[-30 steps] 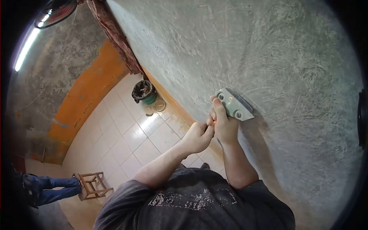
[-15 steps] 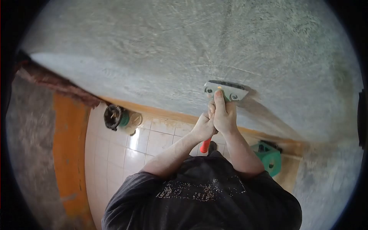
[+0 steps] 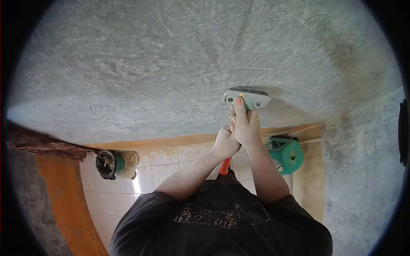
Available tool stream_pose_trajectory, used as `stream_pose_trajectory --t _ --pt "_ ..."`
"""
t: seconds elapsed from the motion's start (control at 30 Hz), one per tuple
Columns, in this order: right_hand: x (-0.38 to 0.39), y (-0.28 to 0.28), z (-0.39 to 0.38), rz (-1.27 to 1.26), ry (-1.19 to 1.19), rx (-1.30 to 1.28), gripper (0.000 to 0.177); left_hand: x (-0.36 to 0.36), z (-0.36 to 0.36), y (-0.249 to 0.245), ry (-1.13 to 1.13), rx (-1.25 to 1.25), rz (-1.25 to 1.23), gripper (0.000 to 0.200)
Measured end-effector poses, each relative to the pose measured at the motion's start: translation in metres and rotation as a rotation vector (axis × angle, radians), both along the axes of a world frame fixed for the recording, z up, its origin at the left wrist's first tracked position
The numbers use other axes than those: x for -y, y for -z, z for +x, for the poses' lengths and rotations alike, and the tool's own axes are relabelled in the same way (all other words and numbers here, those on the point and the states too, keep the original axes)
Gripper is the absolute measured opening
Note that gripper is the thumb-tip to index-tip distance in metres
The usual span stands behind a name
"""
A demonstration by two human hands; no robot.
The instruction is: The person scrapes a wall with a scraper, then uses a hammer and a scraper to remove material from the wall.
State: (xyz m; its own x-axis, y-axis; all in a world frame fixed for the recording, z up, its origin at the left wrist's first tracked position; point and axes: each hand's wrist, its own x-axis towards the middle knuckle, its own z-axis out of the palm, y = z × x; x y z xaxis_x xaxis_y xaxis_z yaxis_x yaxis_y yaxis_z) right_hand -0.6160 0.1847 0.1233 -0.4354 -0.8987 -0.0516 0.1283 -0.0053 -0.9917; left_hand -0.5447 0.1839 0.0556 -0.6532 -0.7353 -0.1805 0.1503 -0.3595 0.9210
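A scraper with a grey metal head (image 3: 251, 97) and a red handle (image 3: 224, 167) is pressed flat against the rough grey plaster wall (image 3: 162, 64). My right hand (image 3: 245, 125) grips the tool just below the head, its forefinger laid up onto the head. My left hand (image 3: 225, 143) wraps the handle right beside and under the right hand. The handle's red end sticks out below both fists.
A green plastic stool (image 3: 286, 154) stands on the tiled floor (image 3: 171, 162) by the wall's base. A dark bin bag in a green basket (image 3: 107, 164) sits at lower left. An orange painted band (image 3: 64, 200) runs along the left wall.
The view has swung right along the wall; the stool has come into view and the bin shifted left. Both hands have kept their grip, with the scraper head turned from tilted to level.
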Motion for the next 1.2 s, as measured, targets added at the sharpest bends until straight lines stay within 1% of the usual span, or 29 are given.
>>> stream_pose_trajectory --t 0.07,0.17,0.27,0.47,0.57,0.67,0.77,0.93,1.07,1.17,1.2 --pt "0.0 -0.007 0.004 0.012 0.022 -0.077 0.042 -0.003 0.001 -0.016 -0.01 0.033 0.04 0.028" --pt "0.004 -0.008 0.006 -0.113 0.069 -0.16 0.042 0.0 0.001 -0.016 -0.01 -0.056 -0.01 0.03" --pt "-0.002 0.002 0.0 0.001 -0.016 0.002 0.042 -0.001 0.004 -0.009 0.012 0.033 0.014 0.016" --pt "0.002 -0.021 0.008 -0.016 -0.012 0.003 0.042 0.003 0.006 -0.018 -0.018 -0.042 -0.035 0.018" --pt "0.0 -0.011 0.007 0.025 0.014 0.013 0.042 -0.001 0.005 -0.009 -0.032 0.006 -0.106 0.02" --pt "0.001 -0.011 0.007 0.017 0.013 0.002 0.042 -0.003 0.004 -0.014 -0.039 -0.022 -0.038 0.021" --pt "0.001 -0.018 0.003 -0.014 -0.038 -0.037 0.042 -0.002 0.001 -0.013 -0.02 -0.041 0.01 0.021" --pt "0.001 -0.005 0.002 0.038 -0.024 0.008 0.042 -0.005 0.001 -0.011 -0.061 0.001 -0.074 0.023" --pt "0.0 -0.004 0.0 0.026 -0.053 0.024 0.042 -0.007 -0.001 -0.007 -0.053 0.006 0.005 0.024" --pt "0.0 0.005 -0.001 -0.005 -0.048 0.01 0.042 -0.008 -0.001 -0.001 -0.086 0.004 -0.064 0.024" --pt "0.002 0.003 0.0 -0.007 -0.064 0.015 0.042 -0.005 0.0 -0.006 -0.092 0.014 -0.042 0.026"
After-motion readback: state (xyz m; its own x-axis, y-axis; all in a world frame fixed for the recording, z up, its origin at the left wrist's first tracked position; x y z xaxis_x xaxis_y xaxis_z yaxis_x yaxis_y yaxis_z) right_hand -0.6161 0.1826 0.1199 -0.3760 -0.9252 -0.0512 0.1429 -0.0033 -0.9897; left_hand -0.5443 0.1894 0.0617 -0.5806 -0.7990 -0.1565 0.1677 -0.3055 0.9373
